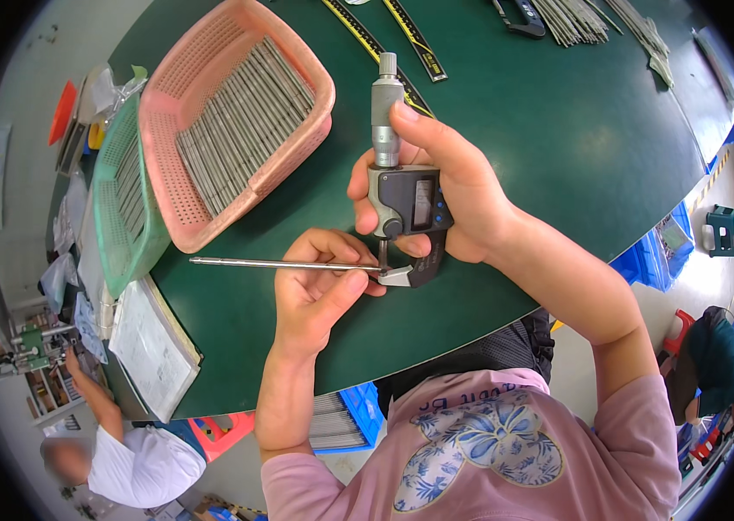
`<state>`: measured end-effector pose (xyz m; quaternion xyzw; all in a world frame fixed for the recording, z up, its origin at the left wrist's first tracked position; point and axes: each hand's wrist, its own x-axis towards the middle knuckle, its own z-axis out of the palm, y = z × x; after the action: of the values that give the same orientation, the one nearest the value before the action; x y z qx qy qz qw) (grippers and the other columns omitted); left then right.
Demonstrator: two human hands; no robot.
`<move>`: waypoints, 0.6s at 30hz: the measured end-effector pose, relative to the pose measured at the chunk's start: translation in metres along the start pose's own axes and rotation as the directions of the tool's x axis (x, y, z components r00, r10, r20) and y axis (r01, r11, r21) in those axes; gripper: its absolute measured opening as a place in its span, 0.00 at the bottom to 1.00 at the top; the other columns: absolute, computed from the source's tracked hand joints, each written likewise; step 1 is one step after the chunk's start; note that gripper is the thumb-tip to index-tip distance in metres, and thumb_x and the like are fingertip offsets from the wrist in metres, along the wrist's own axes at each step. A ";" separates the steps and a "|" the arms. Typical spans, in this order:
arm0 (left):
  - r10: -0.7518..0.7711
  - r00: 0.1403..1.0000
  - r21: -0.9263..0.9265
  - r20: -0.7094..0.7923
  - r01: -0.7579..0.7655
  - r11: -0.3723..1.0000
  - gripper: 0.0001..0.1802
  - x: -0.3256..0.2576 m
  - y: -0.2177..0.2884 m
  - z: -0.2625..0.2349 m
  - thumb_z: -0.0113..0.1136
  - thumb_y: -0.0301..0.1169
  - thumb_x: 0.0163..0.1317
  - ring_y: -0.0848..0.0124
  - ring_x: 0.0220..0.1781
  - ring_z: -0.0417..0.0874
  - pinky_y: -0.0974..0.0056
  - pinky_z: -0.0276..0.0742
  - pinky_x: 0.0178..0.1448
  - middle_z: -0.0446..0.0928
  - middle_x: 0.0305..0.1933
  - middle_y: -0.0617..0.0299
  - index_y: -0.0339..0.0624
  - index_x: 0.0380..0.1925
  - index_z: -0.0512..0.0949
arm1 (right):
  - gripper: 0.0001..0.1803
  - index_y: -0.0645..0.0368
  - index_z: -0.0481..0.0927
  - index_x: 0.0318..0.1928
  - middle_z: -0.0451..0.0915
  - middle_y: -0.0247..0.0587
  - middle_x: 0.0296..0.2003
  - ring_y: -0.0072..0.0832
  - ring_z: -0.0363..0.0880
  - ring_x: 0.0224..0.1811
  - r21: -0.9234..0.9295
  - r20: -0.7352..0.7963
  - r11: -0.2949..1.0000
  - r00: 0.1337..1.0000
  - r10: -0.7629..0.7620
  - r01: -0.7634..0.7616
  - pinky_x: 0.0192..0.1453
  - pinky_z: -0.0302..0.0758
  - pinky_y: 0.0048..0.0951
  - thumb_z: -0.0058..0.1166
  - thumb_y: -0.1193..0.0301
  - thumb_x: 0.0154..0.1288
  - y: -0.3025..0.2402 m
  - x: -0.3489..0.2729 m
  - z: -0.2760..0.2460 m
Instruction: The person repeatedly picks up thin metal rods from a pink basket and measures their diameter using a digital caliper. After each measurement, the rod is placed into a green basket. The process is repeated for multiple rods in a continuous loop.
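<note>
A digital micrometer (409,195) with a grey thimble and a small screen is gripped by my right hand (462,187), its thumb against the thimble. Between the thumb and fingers of my left hand (319,291) is a thin metal rod (254,263), lying roughly level and pointing left. The rod's right end sits in the gap of the micrometer's frame, by the measuring faces. Whether the faces touch the rod is too small to tell. Both hands are above the green table (549,165).
A pink basket (198,230) of similar rods stands at the far left, beside a green basket (106,217). A paper pad (154,347) lies nearer. Rulers (415,39), a caliper-like tool (523,17) and loose rods (571,22) lie at the back. A person (141,460) works at left.
</note>
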<state>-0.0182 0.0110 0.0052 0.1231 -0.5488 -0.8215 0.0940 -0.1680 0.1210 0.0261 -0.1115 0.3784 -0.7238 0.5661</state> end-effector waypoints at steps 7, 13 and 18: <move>-0.034 0.999 0.005 -0.024 0.034 0.999 0.10 0.000 -0.003 -0.003 0.59 0.25 0.54 0.71 0.35 0.77 0.67 0.80 0.37 0.72 0.34 0.55 0.35 0.32 0.68 | 0.34 0.65 0.73 0.31 0.75 0.46 0.21 0.23 0.64 0.10 -0.002 -0.013 1.000 1.000 -0.003 0.003 0.12 0.60 0.19 0.30 0.43 0.61 0.000 -0.001 0.001; -0.026 0.999 -0.050 0.038 0.028 0.998 0.09 0.000 0.001 -0.005 0.58 0.22 0.53 0.70 0.35 0.77 0.66 0.80 0.38 0.72 0.34 0.54 0.36 0.32 0.67 | 0.35 0.66 0.73 0.33 0.75 0.46 0.21 0.24 0.64 0.10 0.050 -0.018 0.995 0.996 0.091 -0.090 0.12 0.62 0.19 0.24 0.44 0.63 -0.001 0.001 0.000; -0.028 0.998 -0.055 0.056 0.031 0.998 0.09 -0.001 0.001 -0.006 0.57 0.19 0.53 0.69 0.37 0.78 0.66 0.80 0.39 0.72 0.35 0.54 0.37 0.32 0.67 | 0.35 0.66 0.73 0.32 0.75 0.46 0.21 0.24 0.65 0.10 0.093 0.015 0.991 0.995 0.096 -0.097 0.12 0.62 0.18 0.29 0.43 0.61 0.002 0.003 -0.002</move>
<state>-0.0152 0.0055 0.0037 0.1056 -0.5260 -0.8410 0.0701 -0.1681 0.1192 0.0225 -0.0704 0.3460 -0.7119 0.6070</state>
